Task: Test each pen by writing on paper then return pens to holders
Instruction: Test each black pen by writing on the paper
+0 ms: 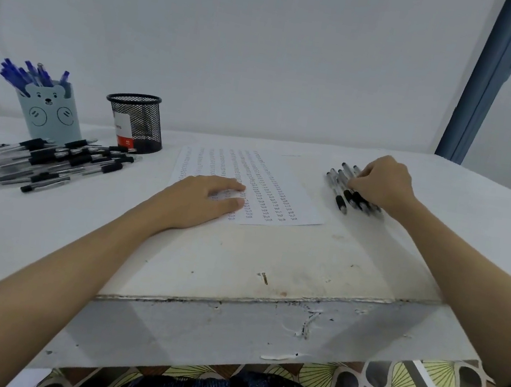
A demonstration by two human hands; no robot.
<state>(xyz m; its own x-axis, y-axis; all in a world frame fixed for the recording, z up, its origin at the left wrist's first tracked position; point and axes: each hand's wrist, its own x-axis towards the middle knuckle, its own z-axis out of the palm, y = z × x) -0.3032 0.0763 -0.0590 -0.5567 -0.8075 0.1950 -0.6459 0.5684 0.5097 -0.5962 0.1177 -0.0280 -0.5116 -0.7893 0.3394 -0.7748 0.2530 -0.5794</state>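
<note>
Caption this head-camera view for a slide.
Left hand flat on the written test sheet while the right hand gathers black pens beside it.

Rows of the handwritten word "test" on the paper (pixel 269 182); mesh holder (pixel 135 120) label illegible.

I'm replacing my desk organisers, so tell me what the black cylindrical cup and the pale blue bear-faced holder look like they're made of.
The black cylindrical mesh cup looks like painted metal: an open wire lattice under a solid rim, see-through to the label inside. The pale blue bear-faced holder seems matte plastic or coated card, with smooth opaque walls, printed face and cut-out ears; the picture leaves that open.
</note>
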